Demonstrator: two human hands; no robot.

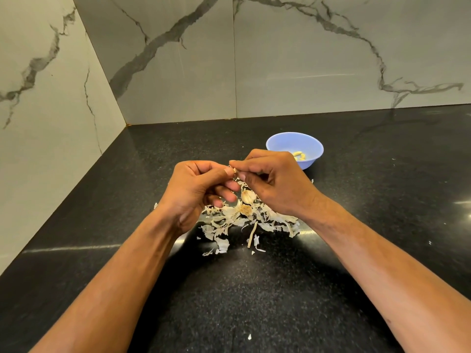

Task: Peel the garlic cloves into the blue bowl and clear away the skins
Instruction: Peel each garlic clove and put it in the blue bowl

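My left hand (pixel 201 189) and my right hand (pixel 272 182) meet above the counter and pinch one small garlic clove (pixel 234 171) between their fingertips; most of the clove is hidden by the fingers. Below them lies a heap of pale garlic skins (pixel 244 220) with a dry root disc (pixel 246 209), a stem piece (pixel 252 235) and one unpeeled clove (pixel 247 196). The blue bowl (pixel 280 141) stands just behind my right hand and holds several peeled cloves (pixel 299 155).
The black speckled counter (pixel 229 289) runs into a corner of grey marble walls (pixel 178 59) at the back and left. Stray skin flecks lie apart from the heap, one near the front (pixel 249 336) and one at the right (pixel 430 242).
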